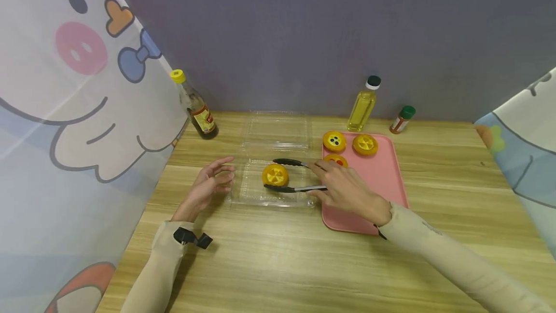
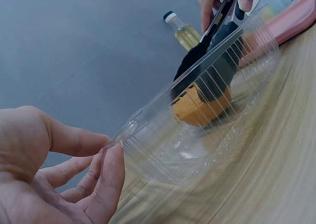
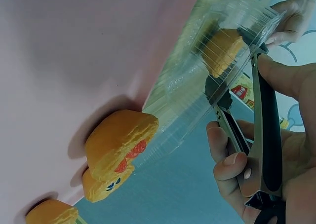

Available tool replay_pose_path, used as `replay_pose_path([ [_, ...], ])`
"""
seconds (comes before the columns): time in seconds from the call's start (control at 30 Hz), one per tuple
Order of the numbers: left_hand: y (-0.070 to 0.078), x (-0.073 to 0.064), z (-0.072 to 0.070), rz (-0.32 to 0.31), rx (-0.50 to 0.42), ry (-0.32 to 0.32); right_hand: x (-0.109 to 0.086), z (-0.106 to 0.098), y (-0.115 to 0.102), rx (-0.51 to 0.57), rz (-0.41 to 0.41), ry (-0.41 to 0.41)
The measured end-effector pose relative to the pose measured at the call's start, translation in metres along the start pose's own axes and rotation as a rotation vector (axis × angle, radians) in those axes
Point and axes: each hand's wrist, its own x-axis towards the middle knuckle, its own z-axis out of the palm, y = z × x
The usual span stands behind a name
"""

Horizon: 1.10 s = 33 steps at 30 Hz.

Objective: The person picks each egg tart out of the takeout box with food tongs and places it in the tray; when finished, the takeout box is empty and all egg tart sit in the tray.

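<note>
My left hand (image 1: 207,185) pinches the left rim of a clear plastic container (image 1: 256,202) between thumb and fingers, as the left wrist view shows. The container lies with its lid (image 1: 278,129) folded back behind it. In my right hand (image 1: 345,190) is a pair of metal tongs (image 1: 310,188) with black tips. Those tips stand spread on either side of an orange-yellow tart (image 1: 275,173) inside the container; the near tip is right at the tart's edge. Beside them, a pink tray (image 1: 382,182) carries a red-dotted tart (image 3: 121,142), a blue-dotted tart (image 1: 334,141) and a segmented tart (image 1: 365,144).
A dark sauce bottle (image 1: 201,115) with a yellow cap stands at the back left. At the back right are an oil bottle (image 1: 362,107) and a small green-capped jar (image 1: 401,120). The grey wall (image 1: 295,37) rises behind the wooden table (image 1: 278,255).
</note>
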Motion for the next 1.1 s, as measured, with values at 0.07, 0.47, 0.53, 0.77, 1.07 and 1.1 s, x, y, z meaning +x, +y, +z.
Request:
replay_pose_path([
  [0.07, -0.0003, 0.0002, 0.0004, 0.0, 0.003, -0.002, 0.0007, 0.0008, 0.0005, 0.01, 0.001, -0.003],
  [0.47, 0.0013, 0.0003, 0.0009, 0.005, 0.004, -0.006, 0.0032, 0.0057, 0.0027, 0.02, -0.016, 0.007],
  [0.53, 0.0015, 0.0006, 0.0015, 0.0, -0.001, 0.0, 0.0033, 0.0063, 0.0029, 0.018, -0.021, 0.014],
  [0.77, 0.0021, 0.0009, 0.0027, -0.013, -0.002, 0.017, 0.0032, 0.0073, 0.0025, 0.01, -0.03, 0.03],
  [1.07, 0.0023, 0.0001, 0.0019, -0.01, -0.005, 0.016, -0.0002, 0.0061, 0.0016, 0.009, -0.017, 0.06],
  [1.1, 0.0022, 0.0001, 0.0018, -0.011, -0.007, 0.017, -0.001, 0.0055, 0.0017, 0.013, -0.013, 0.067],
])
